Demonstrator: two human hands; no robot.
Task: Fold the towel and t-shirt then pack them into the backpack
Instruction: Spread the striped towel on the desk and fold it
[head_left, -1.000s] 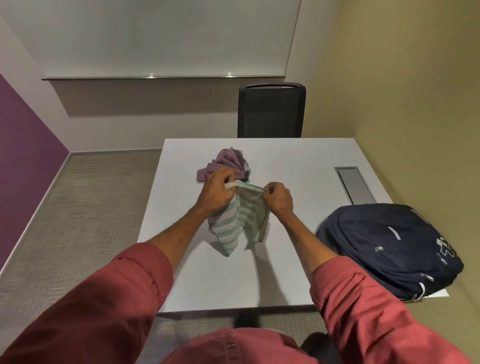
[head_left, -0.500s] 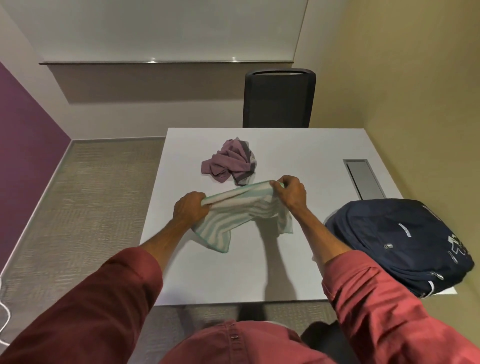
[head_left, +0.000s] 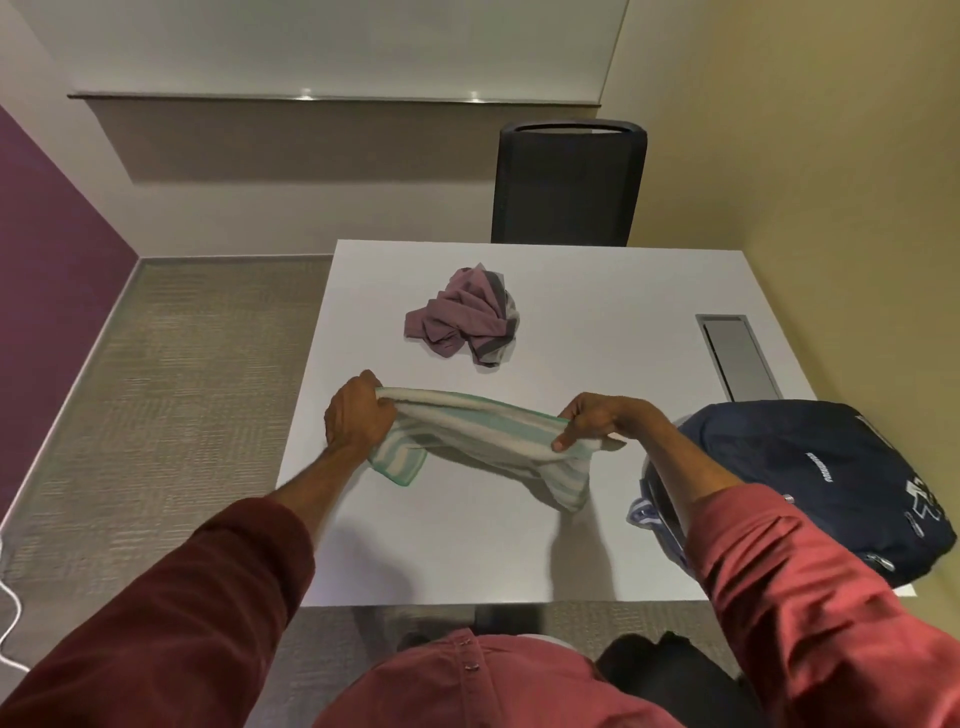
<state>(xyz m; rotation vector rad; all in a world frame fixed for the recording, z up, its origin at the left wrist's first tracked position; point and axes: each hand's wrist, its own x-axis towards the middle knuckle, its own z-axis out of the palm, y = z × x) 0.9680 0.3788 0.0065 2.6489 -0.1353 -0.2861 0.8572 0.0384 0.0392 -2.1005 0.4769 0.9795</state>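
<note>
At frame centre, the left hand (head_left: 356, 418) and right hand (head_left: 597, 418) each pinch one end of the striped towel (head_left: 478, 439), stretched above the table (head_left: 571, 291). The crumpled t-shirt (head_left: 465, 319) lies higher up on the table; the backpack (head_left: 810, 483) rests at right.

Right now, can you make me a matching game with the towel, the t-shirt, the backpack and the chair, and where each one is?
Things:
1 towel
2 t-shirt
3 backpack
4 chair

Places:
A crumpled in a heap on the table
B behind the table's far edge
C stretched between the left hand and right hand
D lying at the table's right side

Pairs: 1-C, 2-A, 3-D, 4-B
</note>
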